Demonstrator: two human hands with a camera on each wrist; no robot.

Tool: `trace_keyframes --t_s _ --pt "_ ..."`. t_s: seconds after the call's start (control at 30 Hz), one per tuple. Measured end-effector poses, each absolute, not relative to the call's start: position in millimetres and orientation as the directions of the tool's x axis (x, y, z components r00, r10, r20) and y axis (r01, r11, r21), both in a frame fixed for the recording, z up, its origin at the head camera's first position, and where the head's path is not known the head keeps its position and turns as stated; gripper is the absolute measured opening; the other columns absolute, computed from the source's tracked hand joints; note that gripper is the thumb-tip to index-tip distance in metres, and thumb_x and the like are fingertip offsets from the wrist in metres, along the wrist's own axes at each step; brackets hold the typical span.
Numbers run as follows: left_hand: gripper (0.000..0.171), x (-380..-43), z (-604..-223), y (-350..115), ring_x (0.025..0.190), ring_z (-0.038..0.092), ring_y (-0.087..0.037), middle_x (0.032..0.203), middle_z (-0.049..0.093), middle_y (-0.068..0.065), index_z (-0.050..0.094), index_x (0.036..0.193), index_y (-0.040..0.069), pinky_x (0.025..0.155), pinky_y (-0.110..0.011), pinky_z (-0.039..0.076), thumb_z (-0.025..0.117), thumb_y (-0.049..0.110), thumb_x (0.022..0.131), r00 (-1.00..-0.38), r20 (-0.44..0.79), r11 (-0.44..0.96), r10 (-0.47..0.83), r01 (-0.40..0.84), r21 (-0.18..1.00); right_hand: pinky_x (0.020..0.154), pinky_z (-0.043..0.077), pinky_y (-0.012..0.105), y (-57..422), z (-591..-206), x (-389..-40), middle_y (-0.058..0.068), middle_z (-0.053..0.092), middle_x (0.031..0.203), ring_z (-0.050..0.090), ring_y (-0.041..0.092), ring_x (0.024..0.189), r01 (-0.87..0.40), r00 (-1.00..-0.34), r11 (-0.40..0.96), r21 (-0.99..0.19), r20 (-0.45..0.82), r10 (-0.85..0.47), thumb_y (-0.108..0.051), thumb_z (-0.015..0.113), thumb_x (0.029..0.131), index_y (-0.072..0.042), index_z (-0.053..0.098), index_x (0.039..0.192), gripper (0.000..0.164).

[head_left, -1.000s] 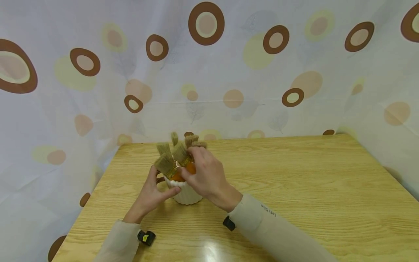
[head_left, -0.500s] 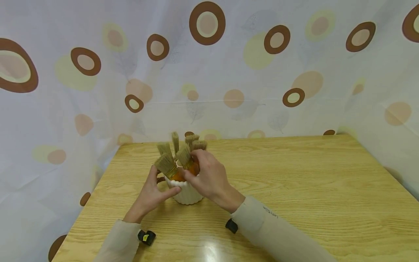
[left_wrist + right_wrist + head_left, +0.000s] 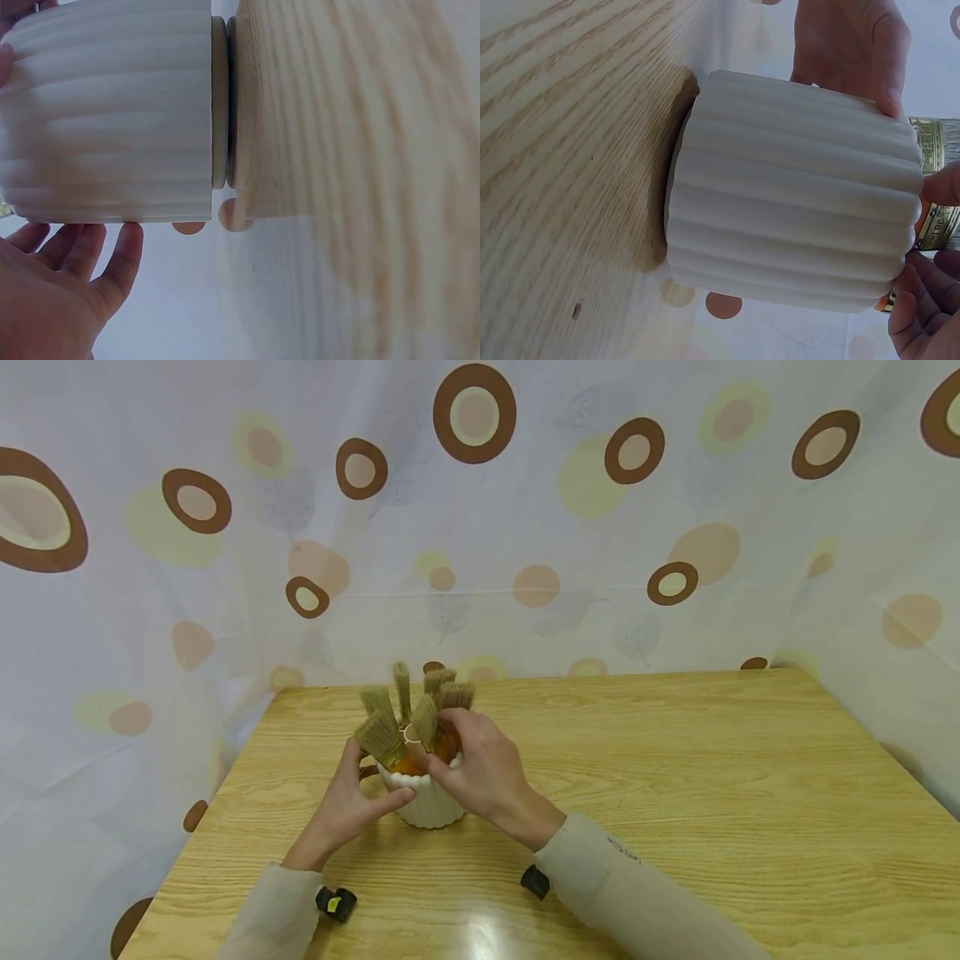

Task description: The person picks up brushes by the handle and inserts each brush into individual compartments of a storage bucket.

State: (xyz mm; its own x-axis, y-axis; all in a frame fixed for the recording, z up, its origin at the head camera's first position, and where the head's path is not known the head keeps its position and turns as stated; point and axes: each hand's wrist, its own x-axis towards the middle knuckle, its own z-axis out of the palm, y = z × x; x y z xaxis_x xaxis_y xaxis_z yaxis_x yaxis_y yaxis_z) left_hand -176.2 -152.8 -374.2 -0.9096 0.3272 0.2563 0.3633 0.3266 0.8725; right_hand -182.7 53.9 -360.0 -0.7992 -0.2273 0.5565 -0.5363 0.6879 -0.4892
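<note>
A white ribbed pot [image 3: 429, 806] stands upright on the table, with several paintbrushes in it, bristles up. My left hand [image 3: 343, 808] holds the pot's left side, its thumb at the front near the scalloped rim; in the left wrist view its fingertips touch the ribbed wall [image 3: 112, 112]. At the rim's right, my right hand [image 3: 487, 770] pinches one paintbrush [image 3: 425, 720] just below its bristles. That brush's orange handle goes down into the pot, and its lower part is hidden. Another wide paintbrush [image 3: 379, 737] leans left over the rim beside my left fingers.
The wooden table [image 3: 675, 793] extends far to the right of the pot. A patterned cloth [image 3: 540, 510] hangs behind the table and along both sides. Narrow and wide brushes [image 3: 402, 687] stand at the back of the pot.
The paintbrush in my right hand has turned, its bristles now showing narrower and shifted slightly right. My right hand has moved a little right and down. My left hand and the pot stay put.
</note>
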Motion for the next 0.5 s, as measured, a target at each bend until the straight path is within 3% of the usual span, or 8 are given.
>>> trace_keyframes --t_s 0.23,0.5 --pt "0.084 -176.3 -374.5 -153.0 0.128 0.034 -0.035 0.139 0.034 -0.018 0.025 0.143 0.003 0.101 -0.056 0.035 0.078 0.009 0.078 -0.906 0.270 0.325 0.327 0.376 0.868 0.069 0.051 0.033 54.6 -360.0 -181.6 0.004 0.064 0.104 0.058 0.019 0.092 -0.551 -0.791 0.679 -0.484 0.563 -0.240 -0.024 0.075 0.080 -0.005 0.060 0.121 0.047" --pt "0.081 -177.0 -375.3 -153.3 0.126 0.035 -0.035 0.137 0.036 -0.018 0.026 0.140 0.003 0.101 -0.055 0.035 0.078 0.009 0.078 -0.908 0.263 0.327 0.325 0.369 0.870 0.065 0.048 0.029 57.0 -361.8 -180.3 0.002 0.063 0.093 0.057 0.018 0.084 -0.584 -0.761 0.666 -0.464 0.599 -0.249 -0.021 0.075 0.080 -0.005 0.061 0.117 0.043"
